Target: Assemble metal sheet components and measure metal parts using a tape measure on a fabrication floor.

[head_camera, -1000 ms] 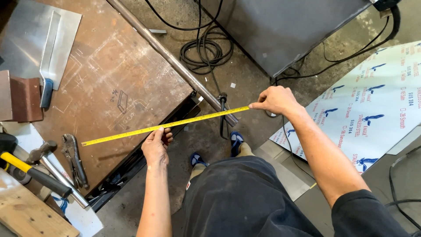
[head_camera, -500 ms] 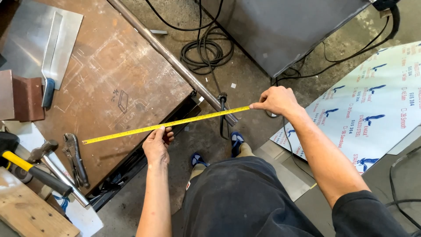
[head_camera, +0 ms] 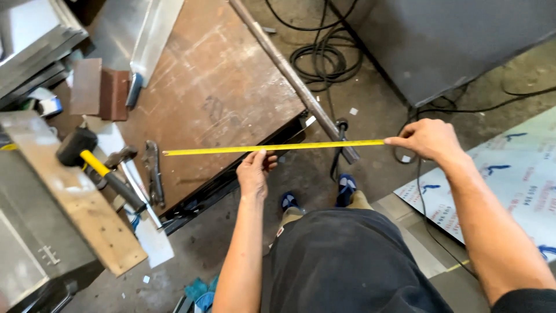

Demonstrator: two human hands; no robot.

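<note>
1. Since a second ago the yellow tape measure blade (head_camera: 272,148) has swung from a slant to nearly level, and the view has closed in and tipped left, so more of the clutter on that side shows.

2. Head view, the hands: the right hand (head_camera: 425,139) is clenched over the blade's far end, thumb and fingers pinched on it; whether the tape's case sits inside the fist I cannot tell. The left hand (head_camera: 255,174) grasps the blade from below near its middle, propping it so the span does not sag. The free tip reaches out over the rusty brown steel sheet (head_camera: 214,98). The blade hangs in the air, passing above the sheet's near edge and crossing the long metal bar (head_camera: 295,81).

3. Head view, the worktop: the sheet lies low and flat, scratched and marked. At its left sit a black mallet with a yellow handle (head_camera: 87,153), a hammer (head_camera: 119,174) and locking pliers (head_camera: 152,171), all well clear of the hands. A wooden plank (head_camera: 75,203) juts out beside them.

4. Head view, the room: a rough concrete floor (head_camera: 324,174), coiled black cables (head_camera: 321,58), a grey metal cabinet (head_camera: 463,40), and film-covered white panels (head_camera: 515,174) at the right.
</note>
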